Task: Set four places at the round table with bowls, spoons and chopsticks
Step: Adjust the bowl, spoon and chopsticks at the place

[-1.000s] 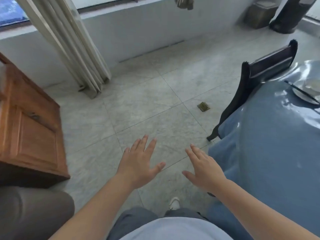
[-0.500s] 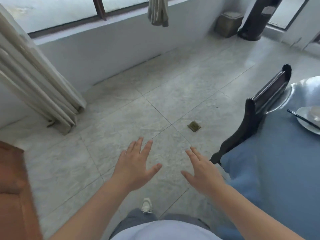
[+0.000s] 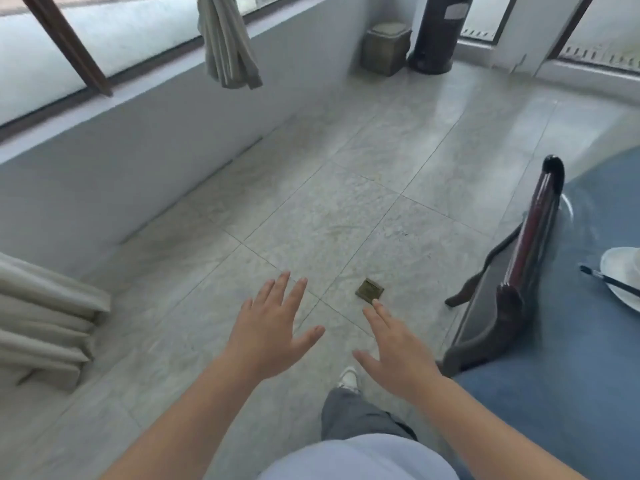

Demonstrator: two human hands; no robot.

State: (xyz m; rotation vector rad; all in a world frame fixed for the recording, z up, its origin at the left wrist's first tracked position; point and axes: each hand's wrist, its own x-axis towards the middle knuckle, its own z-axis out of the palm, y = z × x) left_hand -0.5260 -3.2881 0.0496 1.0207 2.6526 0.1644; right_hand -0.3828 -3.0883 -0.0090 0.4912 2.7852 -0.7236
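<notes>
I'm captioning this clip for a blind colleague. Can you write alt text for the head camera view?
Both hands, left hand and right hand, reach forward open and empty over a grey tiled floor. At right, a dark wooden chair stands against a blue-clothed table bearing a white dish with a black chopstick across it.

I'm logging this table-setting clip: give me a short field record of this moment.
left hand: open, holds nothing
right hand: open, holds nothing
table: blue cloth, at the right edge
plate: white, on the table
chopstick: dark, lying across the plate
chair: dark wood, pushed against the table
floor: grey tiles, small brass plate
</notes>
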